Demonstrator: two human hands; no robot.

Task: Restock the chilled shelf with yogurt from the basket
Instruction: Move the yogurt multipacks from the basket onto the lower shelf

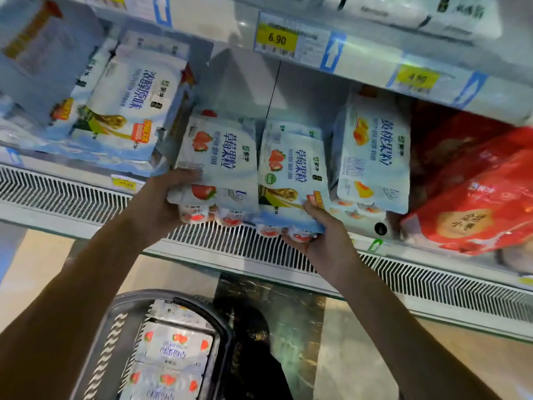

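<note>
My left grip (170, 203) clasping one strawberry pack (222, 163), right grip (323, 241) the neighbouring pack (291, 180), I'd push both squarely back from the shelf (72, 171)'s front edge.

Two strawberry packs (219, 160) are set side by side on the shelf (230, 241), peach pack (375, 157) right; basket (121, 342) near, below.

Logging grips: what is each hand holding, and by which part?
The left hand grips the left strawberry yogurt pack at its near left corner; the right hand grips the right strawberry yogurt pack at its near right corner.
</note>
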